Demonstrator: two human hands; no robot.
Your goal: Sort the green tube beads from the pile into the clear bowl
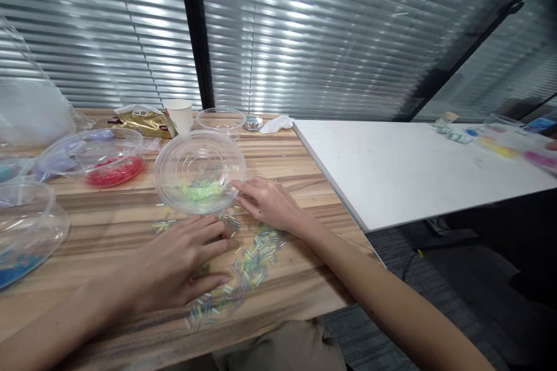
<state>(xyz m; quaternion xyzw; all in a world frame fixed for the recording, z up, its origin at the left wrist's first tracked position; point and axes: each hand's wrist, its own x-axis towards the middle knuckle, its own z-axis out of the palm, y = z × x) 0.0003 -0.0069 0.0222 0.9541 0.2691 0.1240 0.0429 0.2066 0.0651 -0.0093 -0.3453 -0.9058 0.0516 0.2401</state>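
A clear round plastic bowl (167, 169) with ringed markings stands on the wooden table, with small yellow-green tube-shaped pieces (202, 190) in its near part. My right hand (266, 200) is at the bowl's right side, index fingertip over the rim and thumb below it, gripping the edge. Palm down in front of the bowl is my left hand (187, 258), its thumb apart from its bent fingers and nothing seen held. Loose pale yellow, green and clear tube pieces (256, 258) lie scattered on the tabletop between and around both hands. What lies under my left palm is hidden.
Leftward are a dish of red pieces (115, 171) and a clear bowl with blue pieces (20, 261). Behind stand a gold packet (145, 123), a paper cup (179, 115), another clear bowl (221, 119) and a white tissue (277, 123). A white table (374, 179) adjoins on the right.
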